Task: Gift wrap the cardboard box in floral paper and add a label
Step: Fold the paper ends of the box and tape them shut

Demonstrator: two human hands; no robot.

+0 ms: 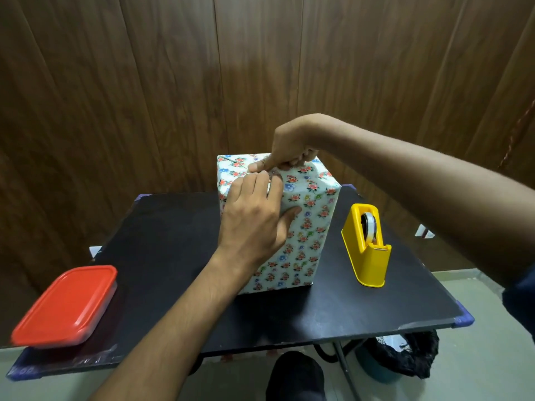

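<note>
Dark-clothed knee (pixel 295 377) sits at six o'clock, under the black table (pixel 162 233). At the table's centre stands the wrapped box (pixel 307 224), upright in floral paper. On its top, the left hand (pixel 254 218) lies flat, fingers spread, thumb pressing the side; the right hand (pixel 289 149) bends down from one o'clock, fingertips pressing the paper seam. Yellow tape dispenser (pixel 366 247) stands at three o'clock, red-lidded container (pixel 65 305) at eight. Brown wood panelling (pixel 144 82) backs everything.
</note>
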